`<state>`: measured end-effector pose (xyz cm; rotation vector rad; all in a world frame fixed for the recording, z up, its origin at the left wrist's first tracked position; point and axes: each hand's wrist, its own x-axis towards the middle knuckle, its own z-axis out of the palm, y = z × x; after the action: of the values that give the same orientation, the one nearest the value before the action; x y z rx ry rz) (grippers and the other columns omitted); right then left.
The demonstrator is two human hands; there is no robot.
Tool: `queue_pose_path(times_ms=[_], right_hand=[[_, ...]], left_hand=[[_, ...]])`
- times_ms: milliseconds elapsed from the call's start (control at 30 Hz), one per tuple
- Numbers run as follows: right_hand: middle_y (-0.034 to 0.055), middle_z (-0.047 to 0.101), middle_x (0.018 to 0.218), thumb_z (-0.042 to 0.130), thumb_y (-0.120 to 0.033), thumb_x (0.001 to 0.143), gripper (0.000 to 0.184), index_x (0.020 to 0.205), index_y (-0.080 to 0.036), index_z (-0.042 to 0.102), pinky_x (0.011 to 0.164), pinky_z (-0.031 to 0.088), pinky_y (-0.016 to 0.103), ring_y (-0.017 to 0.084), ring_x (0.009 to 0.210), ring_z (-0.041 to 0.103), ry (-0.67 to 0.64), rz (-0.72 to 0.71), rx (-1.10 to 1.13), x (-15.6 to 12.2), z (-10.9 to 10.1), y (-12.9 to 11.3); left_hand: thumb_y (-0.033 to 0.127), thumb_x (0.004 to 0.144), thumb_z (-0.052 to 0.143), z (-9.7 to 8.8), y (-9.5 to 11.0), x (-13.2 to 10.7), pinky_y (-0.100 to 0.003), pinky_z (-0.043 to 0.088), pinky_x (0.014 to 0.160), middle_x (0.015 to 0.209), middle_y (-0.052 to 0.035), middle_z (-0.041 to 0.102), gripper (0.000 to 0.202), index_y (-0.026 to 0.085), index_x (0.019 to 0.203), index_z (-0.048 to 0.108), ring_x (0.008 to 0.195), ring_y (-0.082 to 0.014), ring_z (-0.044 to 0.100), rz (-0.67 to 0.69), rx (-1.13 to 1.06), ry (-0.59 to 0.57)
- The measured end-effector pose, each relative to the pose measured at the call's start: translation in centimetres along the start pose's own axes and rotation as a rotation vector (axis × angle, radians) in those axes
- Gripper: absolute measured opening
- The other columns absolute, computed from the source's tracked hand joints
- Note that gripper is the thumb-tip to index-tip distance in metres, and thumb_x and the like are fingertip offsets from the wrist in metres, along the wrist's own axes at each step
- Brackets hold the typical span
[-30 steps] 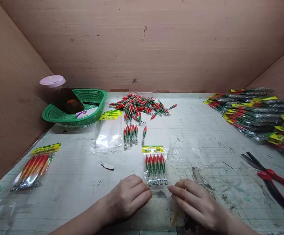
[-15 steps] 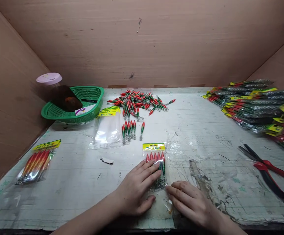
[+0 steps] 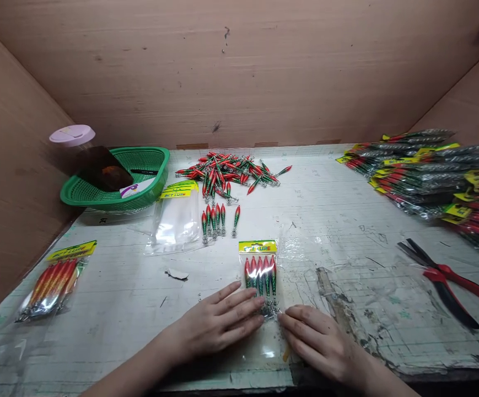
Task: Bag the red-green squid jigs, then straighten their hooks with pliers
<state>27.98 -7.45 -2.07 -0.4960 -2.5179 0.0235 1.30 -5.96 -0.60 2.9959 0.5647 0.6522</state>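
Lures (image 3: 222,172) lie beyond the packet (image 3: 265,275), scissors (image 3: 434,275) to its right; left hand (image 3: 225,318) open, flat on it, right hand (image 3: 324,339), grip unclear

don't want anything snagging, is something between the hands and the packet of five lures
Nothing visible is: the left hand lies over the lower left of the packet of lures, and the right hand is at its lower right edge, though whether it touches is unclear.
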Motion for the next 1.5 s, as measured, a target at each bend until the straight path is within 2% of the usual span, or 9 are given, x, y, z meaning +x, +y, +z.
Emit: queue_pose_path(times_ms=[133,200,433,600,767,1000,1233,1367,1500], right_hand=[[0.013,0.073,0.093,0.039,-0.007,0.096,0.03,0.086,-0.007,0.066,0.077,0.057,0.031,0.02,0.09,0.065,0.032,0.028,0.017,-0.5,0.3,-0.1],[0.0131,0.072,0.096,0.038,-0.009,0.097,0.028,0.089,-0.008,0.065,0.075,0.056,0.032,0.02,0.09,0.063,0.066,0.086,0.07,-1.0,0.6,-0.2],[0.0042,0.066,0.084,0.043,-0.012,0.095,0.018,0.099,-0.02,0.058,0.065,0.05,0.028,0.016,0.075,0.056,0.095,0.567,0.401,-1.1,0.5,-1.9],[0.0009,0.061,0.072,0.047,-0.022,0.095,0.016,0.083,-0.022,0.058,0.062,0.042,0.029,0.018,0.069,0.054,0.184,0.885,0.269,-1.0,2.1,-3.4],[-0.0008,0.061,0.073,0.046,-0.026,0.096,0.014,0.086,-0.023,0.056,0.07,0.034,0.032,0.018,0.068,0.053,0.24,0.929,0.062,-0.9,4.0,-4.0],[-0.0006,0.057,0.067,0.037,-0.03,0.098,0.028,0.075,-0.023,0.051,0.073,0.03,0.034,0.019,0.067,0.049,0.316,1.062,-0.038,1.5,4.3,-4.4],[0.0035,0.051,0.07,0.035,-0.027,0.096,0.032,0.067,-0.023,0.047,0.063,0.024,0.034,0.023,0.07,0.044,0.204,1.127,-0.172,2.0,4.9,-4.2],[0.0027,0.052,0.07,0.04,-0.026,0.095,0.028,0.068,-0.023,0.047,0.061,0.027,0.033,0.022,0.069,0.047,0.22,1.112,-0.182,1.6,4.6,-3.5],[0.0034,0.056,0.072,0.036,-0.035,0.098,0.031,0.074,-0.023,0.052,0.059,0.034,0.033,0.022,0.068,0.053,0.292,1.042,-0.209,1.3,4.6,-2.9]], left_hand=[[0.008,0.091,0.049,0.1,0.4,0.2,-0.027,0.051,0.097,0.104,-0.0045,0.074,0.021,0.015,0.103,0.064,0.099,-0.0133,0.066,0.117,-0.01,0.092],[0.006,0.09,0.049,0.4,0.8,0.3,-0.027,0.055,0.083,0.093,-0.0052,0.075,0.018,0.014,0.096,0.064,0.087,-0.0145,0.067,0.062,-0.064,0.113],[0.003,0.088,0.045,2.3,3.9,0.1,-0.029,0.05,0.068,0.077,-0.0045,0.066,0.018,0.017,0.088,0.055,0.075,-0.0167,0.057,-0.509,-0.342,0.318],[0.009,0.09,0.047,3.8,6.3,0.7,-0.026,0.048,0.062,0.075,-0.0019,0.061,0.012,0.019,0.087,0.053,0.07,-0.0154,0.058,-0.879,-0.317,0.327],[0.014,0.092,0.045,5.1,6.9,1.5,-0.027,0.048,0.06,0.072,-0.0011,0.06,0.013,0.021,0.084,0.052,0.067,-0.0161,0.059,-1.006,-0.233,0.354],[0.02,0.092,0.045,5.0,6.8,2.4,-0.025,0.044,0.052,0.066,0.0002,0.061,0.013,0.021,0.08,0.051,0.058,-0.0159,0.06,-1.086,-0.174,0.31],[0.022,0.088,0.045,3.8,5.6,4.4,-0.023,0.029,0.047,0.053,0.0027,0.057,0.023,0.022,0.065,0.046,0.046,-0.0149,0.052,-1.397,-0.127,0.023],[0.018,0.086,0.044,2.8,4.7,4.6,-0.023,0.025,0.047,0.058,0.0007,0.059,0.023,0.022,0.063,0.046,0.049,-0.0156,0.054,-1.397,-0.113,-0.123],[0.03,0.091,0.041,3.3,4.1,3.9,-0.024,0.032,0.048,0.062,-0.0013,0.06,0.026,0.022,0.069,0.052,0.053,-0.0173,0.057,-1.33,-0.024,0.051]])
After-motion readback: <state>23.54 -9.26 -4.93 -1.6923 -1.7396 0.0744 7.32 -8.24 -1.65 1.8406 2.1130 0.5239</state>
